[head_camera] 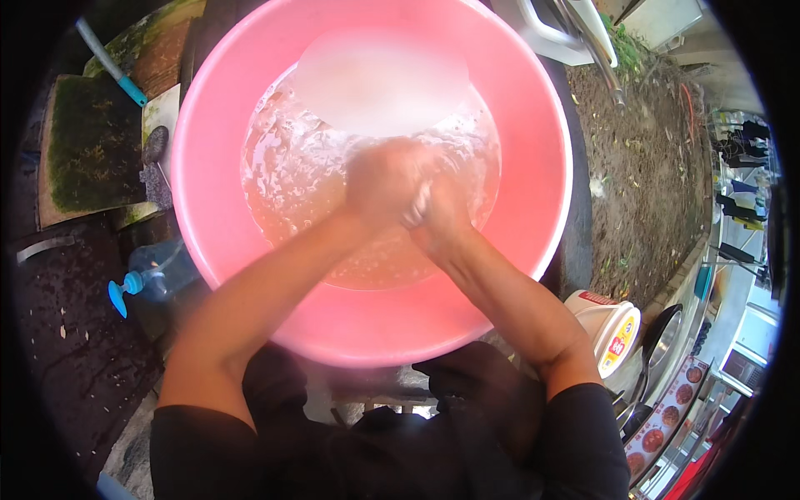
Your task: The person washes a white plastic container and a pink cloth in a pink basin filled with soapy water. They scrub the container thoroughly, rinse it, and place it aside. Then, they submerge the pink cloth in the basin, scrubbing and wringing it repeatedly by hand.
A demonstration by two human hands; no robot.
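A large pink plastic basin (pixel 531 162) lies before me, with cloudy, rippling water (pixel 294 194) in its bottom. Over the middle of the water, my left hand (pixel 382 181) and my right hand (pixel 445 203) are pressed together, both smeared by motion. Something pale and shiny shows between them, too blurred to tell whether it is a held thing or wet skin. My fingers cannot be made out. A pale blurred patch covers the far part of the water.
At left are a clear plastic bottle (pixel 164 269) with a blue pump top, a hose (pixel 103 53) and a scrub brush (pixel 155 145). To the right stand a lidded white bucket (pixel 603 328) and a wok (pixel 665 337). A white tub (pixel 556 37) with metal pipes is at top right, near bare soil (pixel 644 187).
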